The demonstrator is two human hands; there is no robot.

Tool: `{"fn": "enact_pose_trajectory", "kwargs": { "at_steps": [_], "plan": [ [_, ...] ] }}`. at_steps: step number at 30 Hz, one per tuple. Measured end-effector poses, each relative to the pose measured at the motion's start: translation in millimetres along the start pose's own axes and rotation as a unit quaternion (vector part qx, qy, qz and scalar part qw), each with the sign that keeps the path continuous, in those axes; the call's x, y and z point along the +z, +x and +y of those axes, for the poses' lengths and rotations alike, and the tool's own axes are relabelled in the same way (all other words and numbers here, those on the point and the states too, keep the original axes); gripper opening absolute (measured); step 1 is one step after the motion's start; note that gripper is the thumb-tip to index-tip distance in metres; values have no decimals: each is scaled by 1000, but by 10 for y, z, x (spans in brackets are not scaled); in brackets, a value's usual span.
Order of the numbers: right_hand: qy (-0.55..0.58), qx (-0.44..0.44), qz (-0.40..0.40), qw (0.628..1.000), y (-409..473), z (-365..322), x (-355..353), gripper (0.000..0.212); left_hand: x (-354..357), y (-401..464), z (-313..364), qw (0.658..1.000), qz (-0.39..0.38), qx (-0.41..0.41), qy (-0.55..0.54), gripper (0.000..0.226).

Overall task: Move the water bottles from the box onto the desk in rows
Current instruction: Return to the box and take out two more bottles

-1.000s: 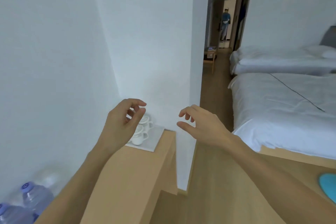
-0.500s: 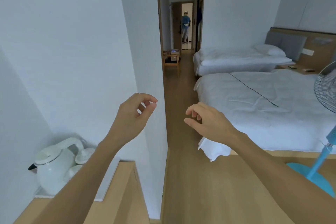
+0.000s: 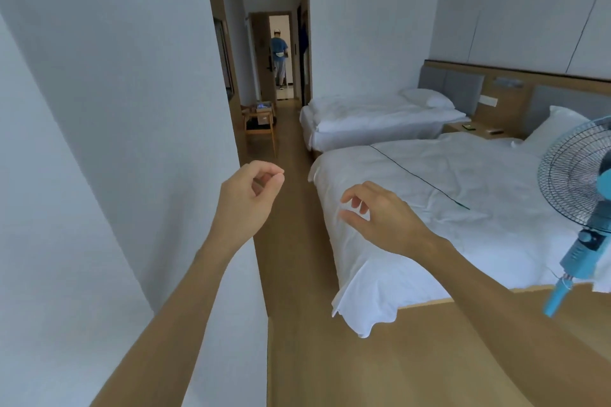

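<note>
Two hands are showing, and both are carrying nothing. You are holding your left hand (image 3: 246, 198) raised in front of the white wall (image 3: 109, 129), its fingers loosely curled with thumb and forefinger nearly meeting around empty air. You are extending your right hand (image 3: 385, 220) over the foot corner of the near bed (image 3: 463, 208), its fingers relaxed and slightly spread, touching neither sheet nor frame. Both arms are reaching forward at about the same height, a posture that probably suits walking toward a load rather than setting one down.

No water bottle, box or desk is appearing in this view, so you are judging their whereabouts without evidence. You are facing down the wood floor (image 3: 297, 274) of the corridor, where a small wooden stool (image 3: 259, 124) is standing against the left wall with something bluish on it, too small to identify. A blue standing fan (image 3: 582, 195) is occupying the right edge beside the bed, and a distant person (image 3: 278, 59) is standing in the far doorway. You are likely between carries, heading for more bottles.
</note>
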State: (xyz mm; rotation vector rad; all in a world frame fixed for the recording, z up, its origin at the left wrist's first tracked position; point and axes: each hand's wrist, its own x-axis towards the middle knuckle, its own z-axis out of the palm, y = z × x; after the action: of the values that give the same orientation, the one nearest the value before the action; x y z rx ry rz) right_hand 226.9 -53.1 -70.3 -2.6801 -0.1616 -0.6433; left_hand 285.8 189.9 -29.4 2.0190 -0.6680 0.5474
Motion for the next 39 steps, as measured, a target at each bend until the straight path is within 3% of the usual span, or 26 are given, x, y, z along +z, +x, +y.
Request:
{"fn": "enact_pose_trajectory", "kwargs": {
  "at_steps": [9,21,27,39],
  "plan": [
    [22,6,10,1000,1358,1138,606,25,833,1349,-747,1000,22,1,-4,9],
    [65,-46,-48,996,3748,2311,1277,19,1647,3191,-1857,998,11,-48,46,13],
    [69,-63,-64,994,4893,2743,1849,10,1970,4062,-2692,997,20,-53,43,14],
    [60,-21,-53,997,7360,3595,2855,21,2723,6516,-4531,997,-3,-76,8,11]
  ]
}}
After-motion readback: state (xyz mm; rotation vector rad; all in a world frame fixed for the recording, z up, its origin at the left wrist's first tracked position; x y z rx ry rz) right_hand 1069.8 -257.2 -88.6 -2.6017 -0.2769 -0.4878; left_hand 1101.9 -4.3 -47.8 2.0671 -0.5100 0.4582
